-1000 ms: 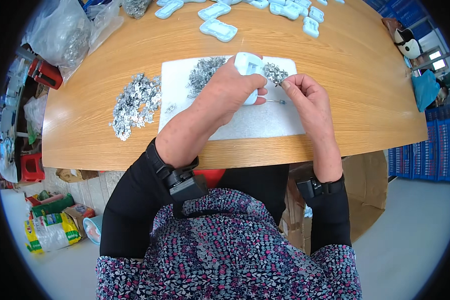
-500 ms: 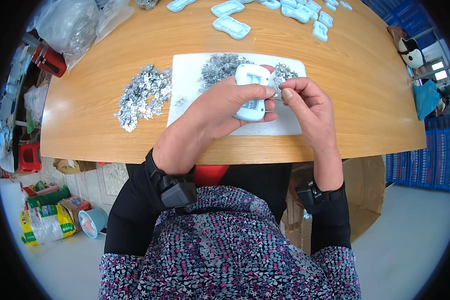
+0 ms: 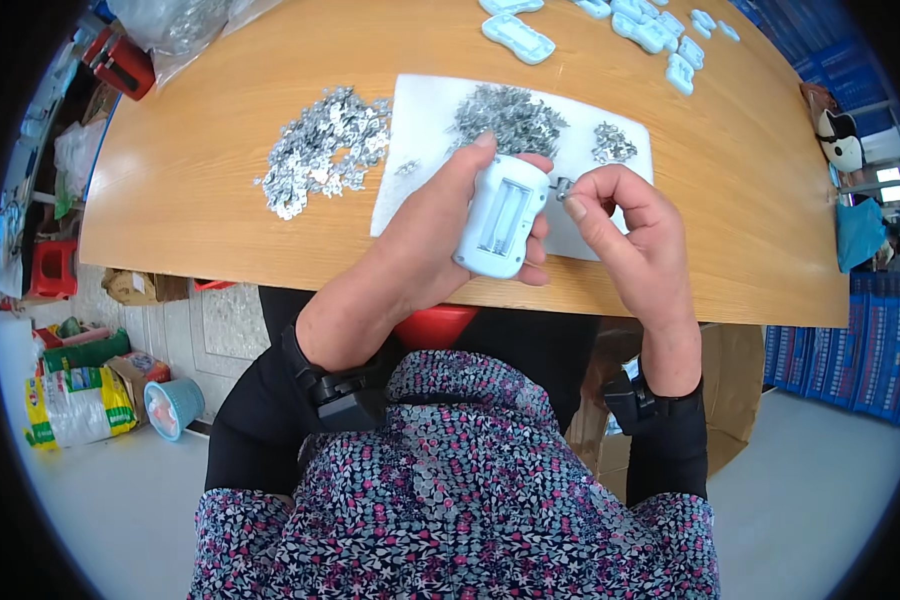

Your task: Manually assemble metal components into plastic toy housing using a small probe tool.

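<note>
My left hand (image 3: pixel 425 225) is closed around a light blue plastic battery housing (image 3: pixel 486 225), its long open compartment facing up. The thumb lies along the upper left edge, with fingertips showing past the right side. Just right of the housing, my right hand (image 3: pixel 635 225) pinches a small metal contact piece (image 3: pixel 563 187) between thumb and forefinger. It is close to the housing's edge; whether they touch I cannot tell. Beneath both hands is a white foam sheet (image 3: pixel 390 205), bearing a pile of thin metal parts (image 3: pixel 505 118) and a smaller heap of metal pieces (image 3: pixel 613 143).
Flat metal plates (image 3: pixel 325 145) are heaped on the wooden table (image 3: pixel 210 200) left of the sheet. Several more blue housings (image 3: pixel 518 38) lie along the far side. A clear plastic bag (image 3: pixel 175 25) and a red object (image 3: pixel 118 62) occupy the far left.
My left thumb has moved from across the housing to its upper left edge, baring the compartment. The housing is tilted differently. A metal piece now shows plainly at my right fingertips. The view has shifted.
</note>
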Demonstrator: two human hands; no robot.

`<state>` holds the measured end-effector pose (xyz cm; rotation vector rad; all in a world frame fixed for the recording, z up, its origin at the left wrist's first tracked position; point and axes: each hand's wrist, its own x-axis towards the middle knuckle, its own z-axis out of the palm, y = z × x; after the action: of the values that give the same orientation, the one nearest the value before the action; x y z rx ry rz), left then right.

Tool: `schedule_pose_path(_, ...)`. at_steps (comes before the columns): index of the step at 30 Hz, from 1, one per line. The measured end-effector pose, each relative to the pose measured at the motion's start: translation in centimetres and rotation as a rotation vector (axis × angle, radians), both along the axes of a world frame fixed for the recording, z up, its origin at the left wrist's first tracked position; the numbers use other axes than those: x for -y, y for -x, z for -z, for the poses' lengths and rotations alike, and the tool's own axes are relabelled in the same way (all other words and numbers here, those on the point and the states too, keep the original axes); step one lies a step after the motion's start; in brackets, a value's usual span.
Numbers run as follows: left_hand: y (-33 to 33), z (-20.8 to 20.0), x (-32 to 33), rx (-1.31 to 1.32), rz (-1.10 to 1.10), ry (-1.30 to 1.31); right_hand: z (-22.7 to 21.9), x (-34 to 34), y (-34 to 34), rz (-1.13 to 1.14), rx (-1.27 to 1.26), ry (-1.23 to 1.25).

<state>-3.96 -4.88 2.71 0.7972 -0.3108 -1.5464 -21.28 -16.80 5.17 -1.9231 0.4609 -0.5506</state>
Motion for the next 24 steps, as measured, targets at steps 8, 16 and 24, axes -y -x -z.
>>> schedule_pose_path(8,0.0,-0.3,-2.7,-0.013,0.057,-0.116,-0.7,-1.2,-2.2,-0.165,-0.136,0.412)
schedule_pose_path(16,-0.4,0.7,-4.0,-0.034,0.097,-0.099,-1.6,-1.9,-3.3,-0.213,-0.239,0.449)
schedule_pose_path(24,-0.5,0.8,-4.1,-0.042,0.110,-0.137,-2.0,-1.9,-3.6,-0.228,-0.343,0.451)
